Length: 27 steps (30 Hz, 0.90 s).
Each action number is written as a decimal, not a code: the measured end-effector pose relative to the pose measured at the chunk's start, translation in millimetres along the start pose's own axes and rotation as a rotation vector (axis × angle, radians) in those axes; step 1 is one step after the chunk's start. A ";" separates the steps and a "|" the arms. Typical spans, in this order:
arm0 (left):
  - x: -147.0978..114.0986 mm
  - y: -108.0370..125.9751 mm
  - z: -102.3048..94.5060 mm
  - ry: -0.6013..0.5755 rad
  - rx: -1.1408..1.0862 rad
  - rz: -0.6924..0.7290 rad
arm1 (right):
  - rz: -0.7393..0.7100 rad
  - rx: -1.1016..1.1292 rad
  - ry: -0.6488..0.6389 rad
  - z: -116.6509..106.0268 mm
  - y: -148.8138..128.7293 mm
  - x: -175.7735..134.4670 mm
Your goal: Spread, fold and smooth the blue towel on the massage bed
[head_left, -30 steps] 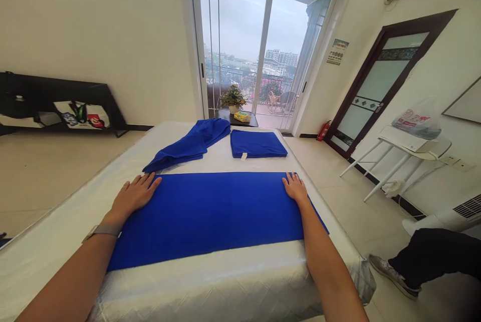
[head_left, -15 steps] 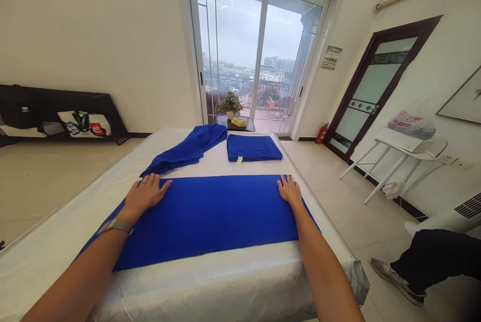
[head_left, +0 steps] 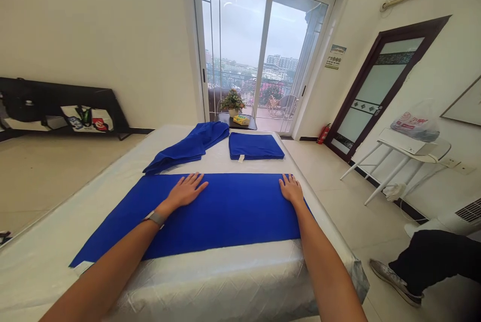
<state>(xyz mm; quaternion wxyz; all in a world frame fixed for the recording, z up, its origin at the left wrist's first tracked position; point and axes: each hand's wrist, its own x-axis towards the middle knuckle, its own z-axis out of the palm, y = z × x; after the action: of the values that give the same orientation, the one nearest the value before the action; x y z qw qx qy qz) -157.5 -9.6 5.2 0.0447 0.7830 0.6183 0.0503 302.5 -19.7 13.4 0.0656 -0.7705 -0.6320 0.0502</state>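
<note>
A long blue cloth lies flat across the near end of the plastic-covered mattress. Flat on its middle-left part rests my left hand, fingers spread. My right hand lies open on the cloth's right end, close to the far edge. A white label shows at the cloth's near left corner, partly behind my left forearm. Beyond the cloth, a folded blue stack with a small white tag sits to the right. A loose, crumpled blue cloth lies to the left of that stack.
Past the mattress, a small dark table holds a potted plant and a yellow packet before the sliding glass door. On the right are a white chair with a plastic bag and another person's leg. A black rack stands left.
My left hand has slid right along the cloth, away from its left end, uncovering the left part and the label. My right hand stays nearly in place.
</note>
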 end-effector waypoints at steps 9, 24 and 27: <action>-34.0 -153.4 -4.6 0.070 0.027 -0.252 | 0.009 -0.026 -0.026 -0.9 -0.7 0.2; -44.0 -132.5 -13.5 0.129 -0.028 -0.281 | -0.348 -0.041 0.058 -9.8 -165.0 -44.1; -44.4 -134.4 -12.2 0.133 0.003 -0.247 | -0.480 0.079 -0.071 8.4 -205.8 -56.1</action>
<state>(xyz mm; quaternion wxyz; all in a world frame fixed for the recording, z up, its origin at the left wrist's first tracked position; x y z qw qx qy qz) -298.9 -21.6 -1.5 0.0082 0.6958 0.7118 0.0954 91.0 -34.9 38.7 0.0835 -0.5929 -0.7964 0.0848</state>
